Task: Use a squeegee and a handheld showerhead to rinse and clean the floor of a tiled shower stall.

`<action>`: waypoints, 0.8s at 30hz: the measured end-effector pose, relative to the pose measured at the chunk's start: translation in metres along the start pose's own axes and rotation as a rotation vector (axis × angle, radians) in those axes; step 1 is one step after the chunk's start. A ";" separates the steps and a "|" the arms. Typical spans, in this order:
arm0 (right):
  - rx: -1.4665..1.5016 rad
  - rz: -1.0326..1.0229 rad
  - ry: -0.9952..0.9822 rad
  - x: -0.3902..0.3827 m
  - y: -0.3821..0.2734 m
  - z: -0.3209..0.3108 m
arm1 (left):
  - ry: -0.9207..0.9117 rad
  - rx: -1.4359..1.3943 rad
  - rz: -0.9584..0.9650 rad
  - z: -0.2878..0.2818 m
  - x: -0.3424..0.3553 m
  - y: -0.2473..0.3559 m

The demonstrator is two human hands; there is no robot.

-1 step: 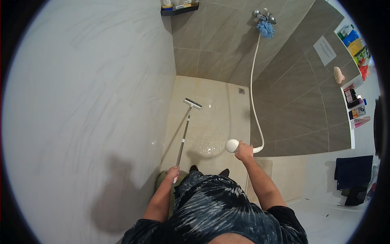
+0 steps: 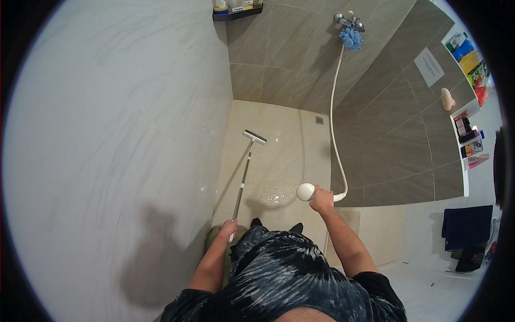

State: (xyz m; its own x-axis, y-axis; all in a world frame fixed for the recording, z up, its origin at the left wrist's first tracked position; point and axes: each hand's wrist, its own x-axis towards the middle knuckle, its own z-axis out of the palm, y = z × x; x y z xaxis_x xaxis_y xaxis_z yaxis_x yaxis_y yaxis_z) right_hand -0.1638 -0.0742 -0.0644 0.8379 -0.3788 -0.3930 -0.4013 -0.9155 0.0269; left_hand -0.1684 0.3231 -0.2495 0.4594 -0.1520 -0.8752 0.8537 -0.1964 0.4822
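My left hand is closed around the grip end of a long-handled floor squeegee. Its grey and white head rests on the cream tiled floor, slanting away from me. In my right hand is a white handheld shower head, fingers wrapped round its handle. Below the shower head, a rippled, shiny patch of water lies on the floor. From the handle a white hose curves up to the chrome tap on the far wall.
A pale wall runs along my left. On the right stands a grey tiled partition with bottles and packets along its ledge. A square drain sits in the far right floor corner. A blue bath pouf hangs by the tap.
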 end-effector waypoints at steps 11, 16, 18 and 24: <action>0.262 -0.287 0.224 0.000 -0.086 -0.031 | -0.050 0.012 -0.011 -0.005 0.003 -0.002; 0.376 -0.419 0.227 -0.008 -0.108 -0.048 | -0.010 -0.043 -0.017 -0.003 0.006 -0.003; 0.456 -0.514 0.242 -0.008 -0.107 -0.045 | -0.002 -0.040 0.006 0.000 0.005 -0.001; 0.465 -0.559 0.186 -0.010 -0.102 -0.039 | 0.124 0.086 0.153 0.007 0.000 0.001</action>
State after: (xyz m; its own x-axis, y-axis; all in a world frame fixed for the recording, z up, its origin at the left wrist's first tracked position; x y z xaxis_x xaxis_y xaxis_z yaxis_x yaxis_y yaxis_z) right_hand -0.1166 0.0173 -0.0274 0.9949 0.0716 -0.0716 0.0218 -0.8425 -0.5383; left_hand -0.1693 0.3158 -0.2485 0.6131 -0.0670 -0.7871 0.7503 -0.2625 0.6067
